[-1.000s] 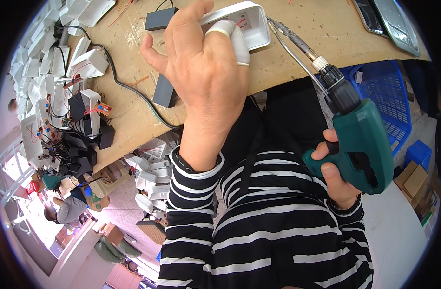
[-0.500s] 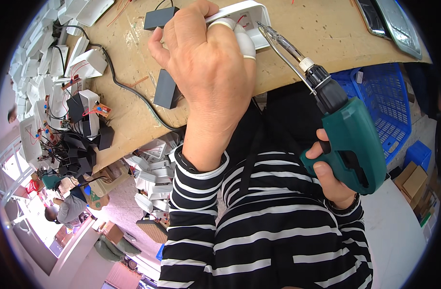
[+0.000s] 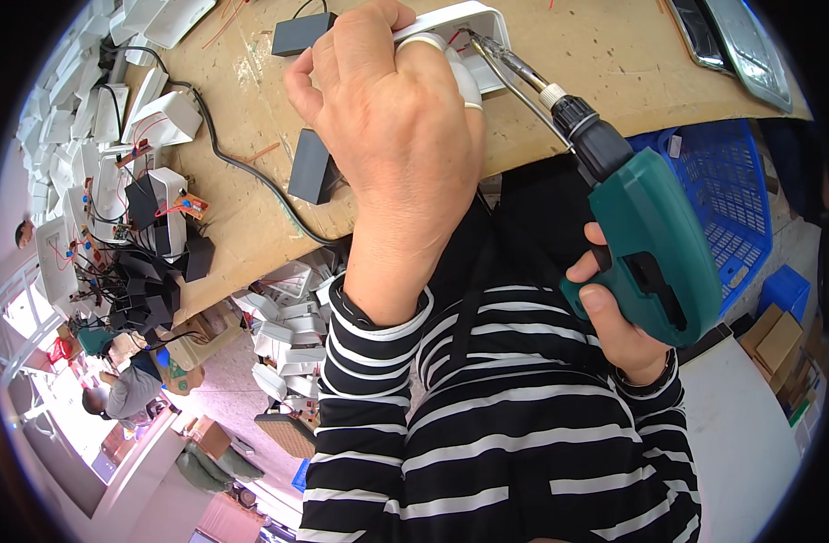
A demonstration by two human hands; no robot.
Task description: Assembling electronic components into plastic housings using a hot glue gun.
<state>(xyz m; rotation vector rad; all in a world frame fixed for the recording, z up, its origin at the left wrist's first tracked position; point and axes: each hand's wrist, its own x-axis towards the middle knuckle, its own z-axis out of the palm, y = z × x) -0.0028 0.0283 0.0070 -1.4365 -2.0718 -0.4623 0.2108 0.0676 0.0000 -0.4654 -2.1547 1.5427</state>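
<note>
My left hand (image 3: 401,136) holds a white plastic housing (image 3: 492,68) at the top middle, with white coverings on some of its fingers. A thin red wire (image 3: 454,37) shows inside the housing. My right hand (image 3: 618,330) grips the handle of a green soldering gun (image 3: 659,235). The gun's metal tip and thin feed tube reach into the open housing, close to the red wire; whether they touch it I cannot tell. Two black boxes (image 3: 313,167) (image 3: 302,34) lie on the table beside my left hand, partly behind it.
White housings (image 3: 165,122) and black boxes with wires pile up at the left of the table (image 3: 595,54). A black cable (image 3: 217,149) runs across it. Shiny panels (image 3: 745,50) lie far right. A blue crate (image 3: 731,199) stands below the right edge. People work in the background.
The soldering gun has moved up and left with my right hand, bringing its tip deeper into the housing. My left hand has shifted slightly right and still holds the housing.
</note>
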